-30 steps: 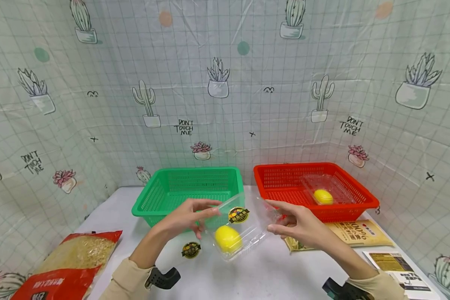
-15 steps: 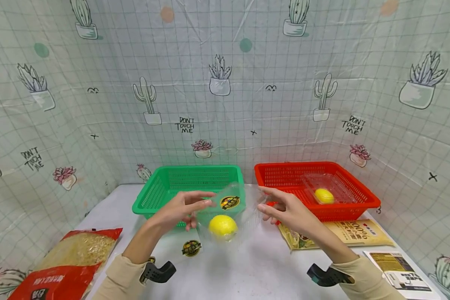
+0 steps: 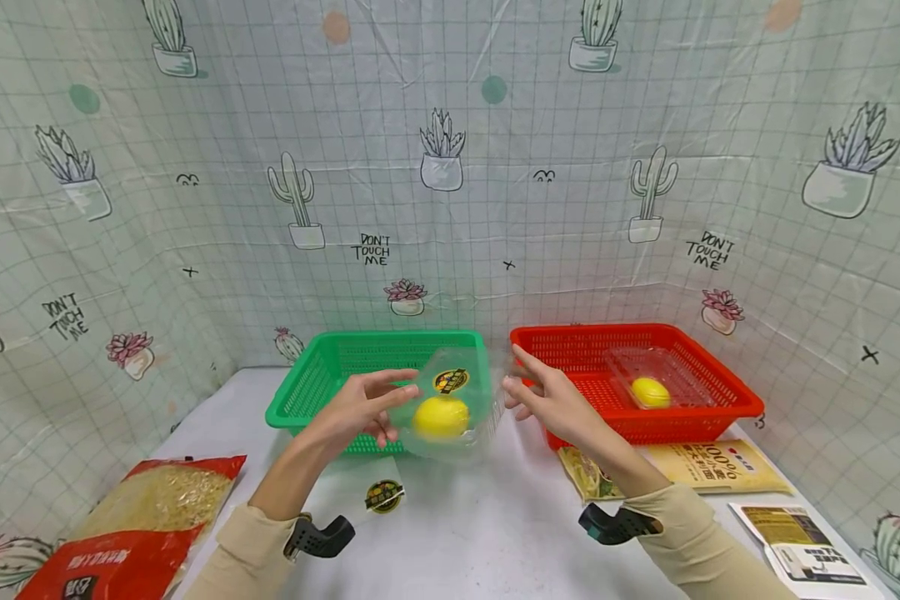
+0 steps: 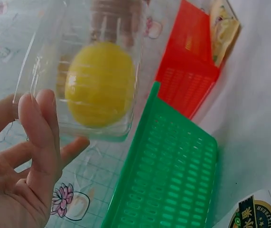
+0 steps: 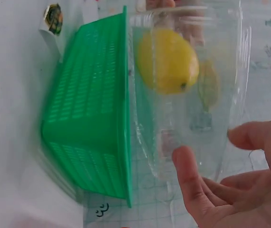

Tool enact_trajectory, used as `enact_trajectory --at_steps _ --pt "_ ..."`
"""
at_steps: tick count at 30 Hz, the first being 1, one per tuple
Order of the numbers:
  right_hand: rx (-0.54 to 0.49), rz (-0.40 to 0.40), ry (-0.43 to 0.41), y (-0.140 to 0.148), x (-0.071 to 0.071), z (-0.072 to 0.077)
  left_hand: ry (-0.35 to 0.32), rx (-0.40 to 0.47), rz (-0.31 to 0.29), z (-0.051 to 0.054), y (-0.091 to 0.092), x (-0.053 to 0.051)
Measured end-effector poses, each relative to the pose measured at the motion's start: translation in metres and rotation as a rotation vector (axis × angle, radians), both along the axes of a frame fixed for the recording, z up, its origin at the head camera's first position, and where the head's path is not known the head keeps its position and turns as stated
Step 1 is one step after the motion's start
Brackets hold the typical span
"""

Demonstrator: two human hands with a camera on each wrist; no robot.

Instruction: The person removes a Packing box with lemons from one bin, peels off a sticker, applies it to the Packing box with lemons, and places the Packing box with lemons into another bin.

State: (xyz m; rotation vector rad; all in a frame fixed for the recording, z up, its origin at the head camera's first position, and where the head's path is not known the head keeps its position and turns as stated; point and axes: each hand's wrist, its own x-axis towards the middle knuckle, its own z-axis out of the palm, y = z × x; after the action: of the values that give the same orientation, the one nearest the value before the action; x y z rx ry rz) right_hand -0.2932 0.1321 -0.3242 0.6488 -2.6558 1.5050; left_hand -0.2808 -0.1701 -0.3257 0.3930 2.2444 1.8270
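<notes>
A clear plastic box (image 3: 480, 379) with a yellow lemon (image 3: 441, 417) inside is held up in the air, tilted, over the front of the green basket (image 3: 281, 410). A round black and gold label is on the box. My left hand (image 3: 352, 408) grips its left end between thumb and fingers; in the left wrist view, fingers (image 4: 42, 123) overlap the box's corner beside the lemon (image 4: 102, 85). Around the right end are the thumb and fingers of my right hand (image 3: 558, 404); the right wrist view shows this hand (image 5: 230, 180) at the end away from the lemon (image 5: 167, 61).
The red basket (image 3: 742, 408) at back right holds another clear box with a lemon (image 3: 651, 392). A tan packet (image 3: 720, 467) and a printed card (image 3: 810, 554) lie at right, a red bag (image 3: 112, 542) at left. A labelled clear sheet (image 3: 384, 496) lies before the green basket.
Both hands have raised the box and moved it back and slightly left, from above the table to the front of the green basket. Its lemon has shifted with it.
</notes>
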Motion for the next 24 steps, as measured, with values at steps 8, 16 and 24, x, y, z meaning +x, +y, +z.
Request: enact_trajectory --at_steps 8,16,24 --pt "0.002 -0.036 0.027 -0.017 -0.014 0.001 -0.003 0.030 0.081 -0.004 0.006 -0.010" --pt "-0.014 0.000 0.040 -0.028 -0.027 0.007 0.008 0.091 0.167 -0.005 0.009 -0.023" --pt "-0.101 -0.098 0.070 -0.037 -0.044 0.001 0.045 0.092 0.247 -0.008 0.013 -0.034"
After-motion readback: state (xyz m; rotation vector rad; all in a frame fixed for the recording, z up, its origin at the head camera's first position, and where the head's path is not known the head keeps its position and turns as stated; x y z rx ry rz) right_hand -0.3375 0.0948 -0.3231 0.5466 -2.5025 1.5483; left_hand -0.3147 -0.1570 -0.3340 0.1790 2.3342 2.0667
